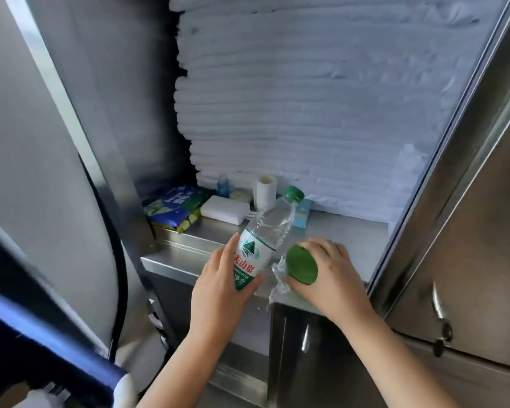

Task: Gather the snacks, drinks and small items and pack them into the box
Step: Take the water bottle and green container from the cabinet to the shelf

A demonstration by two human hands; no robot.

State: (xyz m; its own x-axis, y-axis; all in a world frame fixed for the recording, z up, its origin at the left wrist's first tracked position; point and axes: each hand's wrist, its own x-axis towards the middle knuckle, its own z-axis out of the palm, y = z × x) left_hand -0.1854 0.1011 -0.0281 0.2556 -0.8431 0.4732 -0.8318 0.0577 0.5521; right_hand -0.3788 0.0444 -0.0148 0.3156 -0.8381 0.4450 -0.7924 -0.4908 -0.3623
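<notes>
My left hand [218, 285] grips a clear water bottle [264, 237] with a green cap and a green-and-white label, tilted up to the right over the steel shelf [342, 231]. My right hand [333, 275] holds a round green snack [302, 264] in clear crinkled wrapping, just right of the bottle at the shelf's front edge. Further back on the shelf lie a blue-and-green snack packet [174, 207], a white rectangular case [226, 209], a small blue bottle [223, 185], a white paper roll [266, 191] and a light blue carton [302, 213]. No box is in view.
A tall stack of folded white cloth [321, 98] fills the cabinet above the shelf. A steel cabinet door [468, 231] with a handle stands open at the right. A grey door panel [42, 128] and black cable are at the left. Steel doors sit below the shelf.
</notes>
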